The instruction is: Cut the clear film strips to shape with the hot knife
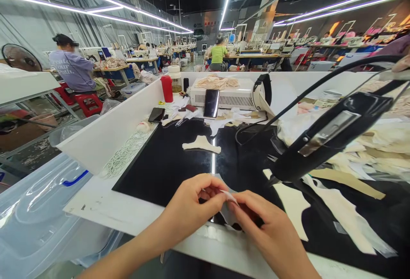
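My left hand [195, 198] and my right hand [256, 215] meet over the near edge of the black mat [141, 176]. Both pinch a thin, pale grey cut piece [228, 214] between thumb and fingers; its upper edge is lifted and folded between the fingertips. I cannot tell if it is fabric, film or paper. Farther back on the mat lies a small cream cut piece [201, 143] with a raised middle. To the right of my right hand are a larger cream fabric piece [291, 206] and a long cream strip [344, 215] with clear film at its edge.
A black cabled device [333, 136] with a metal plate looms at right, above the cut pieces. A phone [211, 103] leans against a white vented box [224, 93]. Pale green cord [124, 155] lies left. A red container [167, 89] stands behind. Other people sit at sewing tables beyond.
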`<state>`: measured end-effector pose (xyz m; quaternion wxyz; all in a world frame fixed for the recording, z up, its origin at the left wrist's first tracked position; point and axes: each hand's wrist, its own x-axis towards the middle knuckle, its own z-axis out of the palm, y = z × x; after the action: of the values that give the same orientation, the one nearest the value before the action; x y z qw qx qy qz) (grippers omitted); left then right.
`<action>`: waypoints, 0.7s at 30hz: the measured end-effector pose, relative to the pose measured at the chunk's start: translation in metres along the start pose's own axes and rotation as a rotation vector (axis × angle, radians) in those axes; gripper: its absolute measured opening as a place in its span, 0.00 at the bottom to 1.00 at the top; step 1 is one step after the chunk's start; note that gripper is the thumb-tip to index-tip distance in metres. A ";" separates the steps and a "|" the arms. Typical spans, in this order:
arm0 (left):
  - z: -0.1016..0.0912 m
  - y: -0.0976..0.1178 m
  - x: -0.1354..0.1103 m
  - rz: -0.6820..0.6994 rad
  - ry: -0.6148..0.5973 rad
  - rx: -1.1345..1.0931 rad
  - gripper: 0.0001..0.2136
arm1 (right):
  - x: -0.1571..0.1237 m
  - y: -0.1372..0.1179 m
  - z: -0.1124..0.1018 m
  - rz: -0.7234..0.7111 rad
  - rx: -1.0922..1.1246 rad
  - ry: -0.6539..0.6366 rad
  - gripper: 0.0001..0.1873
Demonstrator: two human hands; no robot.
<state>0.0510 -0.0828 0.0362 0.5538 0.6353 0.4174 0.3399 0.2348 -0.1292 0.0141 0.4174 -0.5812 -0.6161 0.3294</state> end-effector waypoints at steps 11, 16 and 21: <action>0.011 -0.015 0.001 -0.152 -0.094 -0.427 0.12 | -0.007 0.002 -0.002 0.403 0.433 0.071 0.21; 0.004 -0.019 0.003 -0.248 -0.127 -0.467 0.15 | -0.014 0.018 -0.015 0.311 0.137 0.222 0.21; 0.005 -0.030 0.008 -0.209 -0.186 -0.409 0.15 | -0.014 0.023 -0.013 0.171 0.078 0.230 0.19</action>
<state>0.0541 -0.0766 0.0056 0.7390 0.4921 0.3505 0.2981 0.2565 -0.1420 -0.0029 0.4777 -0.6488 -0.4993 0.3187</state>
